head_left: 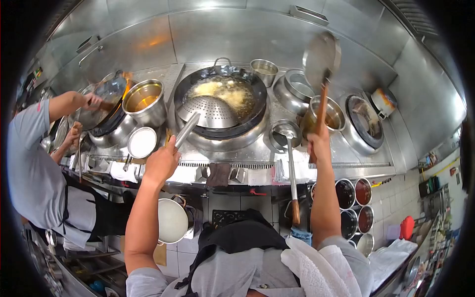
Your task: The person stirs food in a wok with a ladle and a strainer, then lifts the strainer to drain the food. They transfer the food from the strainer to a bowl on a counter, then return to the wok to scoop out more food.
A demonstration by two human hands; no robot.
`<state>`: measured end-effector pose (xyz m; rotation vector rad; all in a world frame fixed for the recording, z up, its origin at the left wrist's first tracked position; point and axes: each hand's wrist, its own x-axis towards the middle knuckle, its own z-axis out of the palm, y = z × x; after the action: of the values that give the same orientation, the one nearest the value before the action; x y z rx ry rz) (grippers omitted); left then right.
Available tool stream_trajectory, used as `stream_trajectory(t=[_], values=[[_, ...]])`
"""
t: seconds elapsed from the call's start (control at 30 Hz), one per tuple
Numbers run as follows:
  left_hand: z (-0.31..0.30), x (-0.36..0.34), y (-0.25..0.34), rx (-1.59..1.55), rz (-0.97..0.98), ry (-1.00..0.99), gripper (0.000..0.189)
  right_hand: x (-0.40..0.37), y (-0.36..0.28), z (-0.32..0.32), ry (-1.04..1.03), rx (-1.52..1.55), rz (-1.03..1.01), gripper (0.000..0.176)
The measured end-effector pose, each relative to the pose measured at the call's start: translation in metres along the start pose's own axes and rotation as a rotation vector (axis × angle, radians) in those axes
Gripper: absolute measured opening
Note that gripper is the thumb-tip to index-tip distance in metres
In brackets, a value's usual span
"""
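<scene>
My left hand grips the metal handle of a perforated strainer. The strainer's domed bowl lies over the front of a large black wok, where pale yellow food sits in bubbling oil. On the right, my right hand is wrapped around the wooden handle of a round, flat metal skimmer. Its head is raised near the back wall and smeared by motion. Just left of that hand, a long-handled ladle rests with its bowl on the counter side and its wooden end toward me.
A co-worker handles another wok at the left. Steel pots of amber liquid flank the wok. A white-filled ladle lies front left, and a white pot stands below. Sauce containers and a right-hand burner are at the right.
</scene>
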<state>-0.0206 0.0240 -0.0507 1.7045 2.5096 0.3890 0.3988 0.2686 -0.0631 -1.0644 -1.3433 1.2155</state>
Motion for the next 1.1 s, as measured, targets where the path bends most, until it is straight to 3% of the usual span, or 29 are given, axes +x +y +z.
stream_trajectory(t=[0.03, 0.13, 0.23, 0.33, 0.43, 0.53, 0.63, 0.67, 0.77, 0.87, 0.97, 1.0, 1.1], values=[[0.002, 0.001, 0.0, 0.0, 0.014, 0.009, 0.055, 0.023, 0.005, 0.007, 0.012, -0.115, -0.057, 0.069], [-0.006, -0.001, 0.008, 0.032, 0.005, -0.025, 0.057, 0.07, -0.002, 0.035, 0.008, -0.321, 0.058, 0.066], [-0.003, -0.001, 0.005, 0.024, 0.019, -0.01, 0.056, 0.112, -0.005, 0.047, -0.175, -0.532, 0.157, 0.062], [-0.005, -0.003, 0.002, 0.023, 0.021, -0.001, 0.056, 0.118, 0.019, 0.06, -0.076, -0.791, -0.322, 0.059], [-0.003, -0.004, -0.002, 0.023, 0.018, 0.014, 0.055, 0.086, 0.03, 0.062, -0.123, -0.61, -0.425, 0.063], [-0.008, -0.002, 0.002, 0.039, 0.012, -0.008, 0.053, 0.024, -0.006, 0.085, -0.219, -0.176, 0.065, 0.077], [-0.005, 0.0, -0.002, 0.002, 0.035, -0.001, 0.053, 0.029, -0.03, 0.096, -0.404, -0.171, 0.076, 0.07], [-0.004, 0.001, -0.003, -0.001, 0.045, 0.013, 0.056, 0.026, -0.044, 0.098, -0.481, -0.219, 0.037, 0.059], [-0.005, 0.001, -0.003, -0.008, 0.041, 0.023, 0.057, 0.029, -0.059, 0.107, -0.645, -0.366, 0.078, 0.065], [-0.005, 0.0, -0.003, 0.057, 0.041, 0.011, 0.058, 0.021, -0.062, 0.118, -0.641, -0.642, -0.007, 0.063], [-0.011, -0.003, -0.003, 0.082, 0.018, 0.0, 0.058, 0.016, -0.06, 0.126, -0.699, -0.669, -0.035, 0.063], [-0.013, -0.003, -0.003, 0.078, 0.021, -0.003, 0.058, 0.018, -0.061, 0.128, -0.73, -0.718, 0.056, 0.064], [-0.017, -0.004, -0.001, 0.067, 0.028, -0.006, 0.058, 0.02, -0.041, 0.125, -0.685, -0.761, -0.049, 0.065]])
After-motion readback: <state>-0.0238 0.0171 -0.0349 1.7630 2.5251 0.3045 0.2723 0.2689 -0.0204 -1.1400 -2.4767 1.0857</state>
